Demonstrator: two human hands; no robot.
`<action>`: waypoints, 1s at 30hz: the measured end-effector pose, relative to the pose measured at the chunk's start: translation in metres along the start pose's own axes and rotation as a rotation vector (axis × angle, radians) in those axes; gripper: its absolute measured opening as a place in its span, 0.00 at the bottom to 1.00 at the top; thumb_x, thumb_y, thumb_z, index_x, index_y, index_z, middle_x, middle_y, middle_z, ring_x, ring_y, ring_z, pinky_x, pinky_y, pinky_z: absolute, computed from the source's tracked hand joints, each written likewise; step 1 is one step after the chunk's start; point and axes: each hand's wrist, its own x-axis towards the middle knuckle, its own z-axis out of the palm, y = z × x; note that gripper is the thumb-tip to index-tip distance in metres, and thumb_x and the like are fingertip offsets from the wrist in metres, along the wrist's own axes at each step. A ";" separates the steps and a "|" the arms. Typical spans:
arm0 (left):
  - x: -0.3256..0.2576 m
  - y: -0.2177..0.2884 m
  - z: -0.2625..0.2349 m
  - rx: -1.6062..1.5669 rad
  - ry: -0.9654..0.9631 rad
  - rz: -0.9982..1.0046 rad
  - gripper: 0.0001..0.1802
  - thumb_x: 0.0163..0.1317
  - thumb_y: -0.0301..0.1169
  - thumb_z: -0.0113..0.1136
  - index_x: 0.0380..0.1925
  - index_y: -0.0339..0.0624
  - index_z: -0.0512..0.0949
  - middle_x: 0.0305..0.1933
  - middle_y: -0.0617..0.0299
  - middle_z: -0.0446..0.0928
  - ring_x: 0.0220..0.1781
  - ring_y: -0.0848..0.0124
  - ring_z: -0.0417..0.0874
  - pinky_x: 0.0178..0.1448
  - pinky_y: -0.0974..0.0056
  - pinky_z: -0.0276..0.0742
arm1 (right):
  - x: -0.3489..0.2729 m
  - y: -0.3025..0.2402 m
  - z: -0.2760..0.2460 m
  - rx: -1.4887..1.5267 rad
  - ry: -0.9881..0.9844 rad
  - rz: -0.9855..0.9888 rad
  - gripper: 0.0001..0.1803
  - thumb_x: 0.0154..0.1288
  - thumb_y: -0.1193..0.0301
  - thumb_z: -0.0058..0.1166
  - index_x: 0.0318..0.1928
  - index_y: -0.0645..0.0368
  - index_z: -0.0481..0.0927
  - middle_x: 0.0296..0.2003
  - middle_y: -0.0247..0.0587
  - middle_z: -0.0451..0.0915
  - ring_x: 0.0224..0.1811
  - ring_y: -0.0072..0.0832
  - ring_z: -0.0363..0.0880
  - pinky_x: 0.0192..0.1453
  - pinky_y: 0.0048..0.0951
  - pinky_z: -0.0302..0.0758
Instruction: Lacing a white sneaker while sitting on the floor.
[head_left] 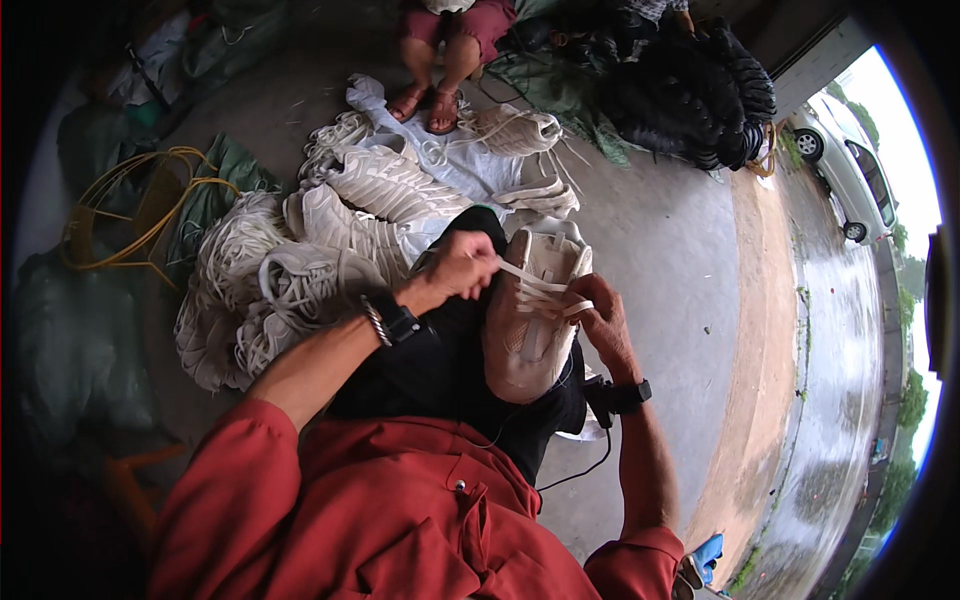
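Observation:
A white sneaker [520,345] rests on my dark-trousered lap, its toe toward me and its opening facing away. Flat white shoelace [540,292] crosses its lower eyelets in several rows. My left hand [466,266] is closed in a pinch on a length of the lace, pulled out to the left of the shoe. On the shoe's right side, my right hand [603,318] pinches the lace near the eyelets, with its fingers bent over. Both wrists carry dark strapped devices.
Left of my legs lies a heap of white sneakers [390,185] with loose laces. A seated person's sandalled feet [441,110] are beyond it. Yellow hoops [150,210] and green sacks stand far left. Black bundled goods [680,95] lie at the back right; a car [845,165] is outside.

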 end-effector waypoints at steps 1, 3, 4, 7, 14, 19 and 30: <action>0.002 -0.002 -0.012 -0.058 0.038 0.001 0.08 0.59 0.31 0.54 0.25 0.40 0.71 0.17 0.64 0.72 0.12 0.78 0.72 0.12 0.76 0.62 | 0.000 0.000 0.000 -0.006 -0.003 0.025 0.10 0.55 0.69 0.50 0.34 0.65 0.73 0.27 0.34 0.73 0.27 0.20 0.71 0.32 0.22 0.70; -0.002 0.003 -0.033 -0.070 0.058 0.030 0.08 0.59 0.31 0.55 0.25 0.40 0.71 0.16 0.65 0.72 0.11 0.79 0.71 0.11 0.76 0.62 | -0.001 0.000 0.001 -0.010 -0.004 0.052 0.11 0.56 0.69 0.51 0.35 0.65 0.72 0.27 0.34 0.73 0.27 0.20 0.72 0.32 0.22 0.70; -0.006 0.005 -0.034 -0.032 0.065 0.011 0.07 0.58 0.30 0.56 0.25 0.40 0.71 0.16 0.65 0.71 0.10 0.79 0.70 0.11 0.76 0.61 | 0.000 -0.001 0.002 0.001 -0.010 0.061 0.10 0.56 0.70 0.50 0.35 0.64 0.72 0.28 0.34 0.73 0.28 0.20 0.72 0.32 0.22 0.70; -0.015 0.011 -0.026 -0.035 0.059 -0.146 0.07 0.58 0.29 0.56 0.25 0.40 0.71 0.15 0.66 0.71 0.09 0.79 0.68 0.10 0.77 0.60 | -0.002 -0.003 0.000 0.125 0.009 0.083 0.09 0.55 0.72 0.50 0.36 0.64 0.72 0.28 0.34 0.74 0.28 0.20 0.72 0.32 0.22 0.70; -0.021 0.027 -0.053 -0.709 -0.071 -0.025 0.26 0.48 0.17 0.50 0.51 0.33 0.64 0.40 0.50 0.76 0.41 0.60 0.80 0.45 0.65 0.76 | -0.033 -0.061 -0.072 0.389 -0.030 0.300 0.22 0.58 0.75 0.50 0.54 0.64 0.64 0.24 0.31 0.66 0.24 0.19 0.66 0.30 0.21 0.66; 0.004 0.017 -0.021 -0.662 0.084 0.041 0.17 0.54 0.16 0.48 0.46 0.29 0.69 0.40 0.50 0.77 0.40 0.62 0.82 0.45 0.65 0.80 | -0.092 -0.045 -0.194 0.726 0.231 0.024 0.18 0.65 0.74 0.43 0.55 0.64 0.64 0.26 0.29 0.64 0.23 0.20 0.61 0.28 0.22 0.63; -0.011 -0.005 0.006 0.055 -0.100 -0.046 0.10 0.61 0.31 0.54 0.29 0.34 0.76 0.16 0.62 0.74 0.11 0.78 0.72 0.11 0.75 0.64 | -0.278 0.032 -0.371 1.157 0.874 0.063 0.06 0.63 0.76 0.47 0.38 0.60 0.76 0.25 0.40 0.78 0.24 0.27 0.77 0.31 0.28 0.78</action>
